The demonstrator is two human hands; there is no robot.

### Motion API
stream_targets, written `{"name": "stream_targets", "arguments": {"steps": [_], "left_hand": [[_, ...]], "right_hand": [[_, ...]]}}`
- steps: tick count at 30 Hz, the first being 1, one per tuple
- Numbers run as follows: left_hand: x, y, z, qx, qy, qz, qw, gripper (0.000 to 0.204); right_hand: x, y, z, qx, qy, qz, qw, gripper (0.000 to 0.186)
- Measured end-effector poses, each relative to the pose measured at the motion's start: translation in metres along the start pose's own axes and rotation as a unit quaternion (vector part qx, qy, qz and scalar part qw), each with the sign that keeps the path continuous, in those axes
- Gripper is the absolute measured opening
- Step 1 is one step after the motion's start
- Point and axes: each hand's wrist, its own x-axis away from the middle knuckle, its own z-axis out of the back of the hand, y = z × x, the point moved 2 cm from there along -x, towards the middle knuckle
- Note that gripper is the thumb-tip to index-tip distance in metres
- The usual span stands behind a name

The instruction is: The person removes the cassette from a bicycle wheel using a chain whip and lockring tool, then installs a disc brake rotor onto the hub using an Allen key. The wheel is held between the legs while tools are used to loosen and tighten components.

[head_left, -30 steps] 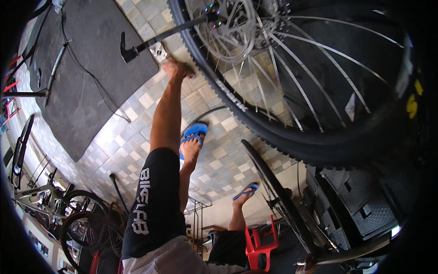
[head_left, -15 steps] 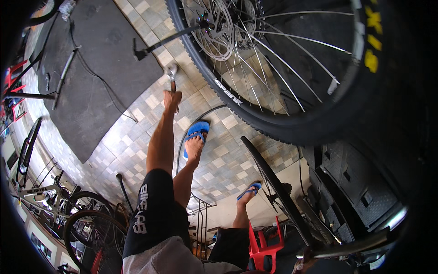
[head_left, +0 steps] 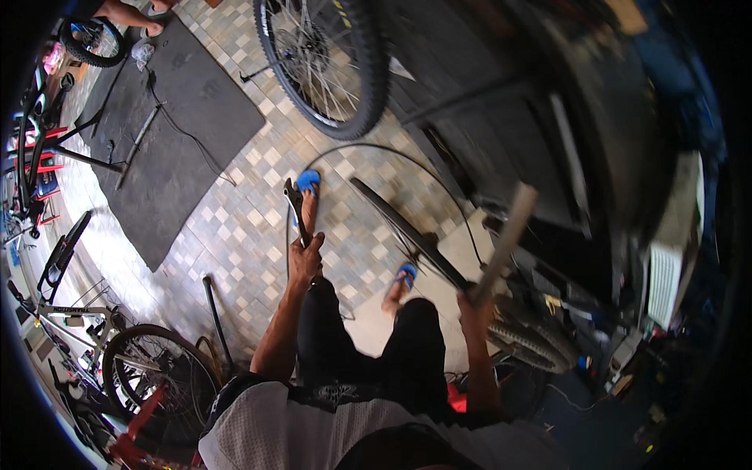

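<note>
My left hand (head_left: pixel 304 258) is closed around the lower handle of an adjustable wrench (head_left: pixel 295 210), which stands up from the fist with its jaw end away from me. In my right hand (head_left: pixel 475 312) is one end of a long, straight grey tube (head_left: pixel 507 237), smeared by motion and slanting up to the right. A thin bicycle wheel (head_left: pixel 407 229), seen nearly edge-on, lies just left of that hand. Beyond both hands is a mountain bike wheel (head_left: pixel 319 70) with a knobbly tyre, a disc rotor and a lever at its axle.
A dark mat (head_left: pixel 176 117) with a cable and a slim rod covers the far-left tiles. A black hose (head_left: pixel 392 149) curves across the floor. Bicycles (head_left: pixel 160 364) stand at lower left. Black cabinets (head_left: pixel 501 102) line the right. Another person's bare foot (head_left: pixel 154 30) shows far left.
My left hand has drawn back toward my body with the wrench. My right hand has lifted the tube from the lower right. I stand more upright, and the large wheel looks farther away.
</note>
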Motion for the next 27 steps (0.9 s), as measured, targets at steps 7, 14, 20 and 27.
{"name": "stream_targets", "arguments": {"steps": [7,14,20,27], "left_hand": [[0.206,-0.014,-0.15,0.203,-0.07,-0.075,0.974,0.037],[0.26,-0.087,-0.186,0.155,-0.06,-0.049,0.985,0.036],[0.273,-0.132,-0.173,0.154,-0.055,-0.015,0.986,0.032],[0.285,-0.146,-0.17,0.027,-0.039,-0.09,0.995,0.024]], "right_hand": [[0.022,0.047,0.018,-0.166,-0.042,0.095,0.981,0.03],[0.116,0.095,0.027,-0.197,-0.117,0.04,0.973,0.044],[0.158,0.161,0.025,-0.053,-0.074,0.193,0.977,0.053],[0.204,0.222,0.128,-0.076,0.0,0.235,0.969,0.03]]}}
